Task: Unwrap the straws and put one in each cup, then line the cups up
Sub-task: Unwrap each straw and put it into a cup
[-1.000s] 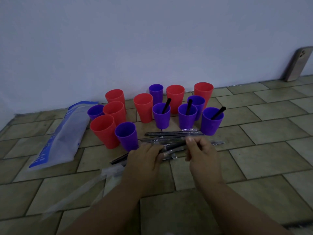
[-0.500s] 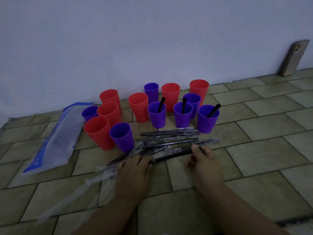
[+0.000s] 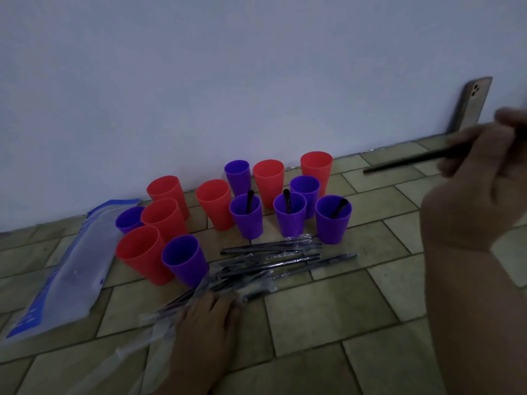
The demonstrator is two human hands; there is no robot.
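— What do we make of the hands in the head view?

— We see the right hand (image 3: 482,178) raised at the far right, its fingers curled round a bare black straw (image 3: 405,162). The straw juts out leftward from the fist, in the air above the floor (image 3: 328,309), and touches no cup.

— And the other one?

— The left hand (image 3: 205,315) lies palm down at the near middle, with its fingers fairly straight and close together. It rests on the near ends of the wrapped straws (image 3: 273,258) and on the crinkled clear wrappers (image 3: 119,357) that trail off to the near left. We can't tell whether the thumb pinches anything underneath.

— Where do we find the cups?

— They are clustered near the wall (image 3: 256,81). Three of the purple cups (image 3: 246,223) stand in a loose row just beyond the wrapped straws, and each holds a dark straw leaning on its rim. The red cups (image 3: 215,212) are mixed in among them. A near purple cup (image 3: 185,263) stands beside a near red cup (image 3: 141,256) at the left.

— Anything else?

— A blue-edged plastic bag (image 3: 65,277) lies flat at the left. A phone (image 3: 470,106) leans on the wall at the far right.
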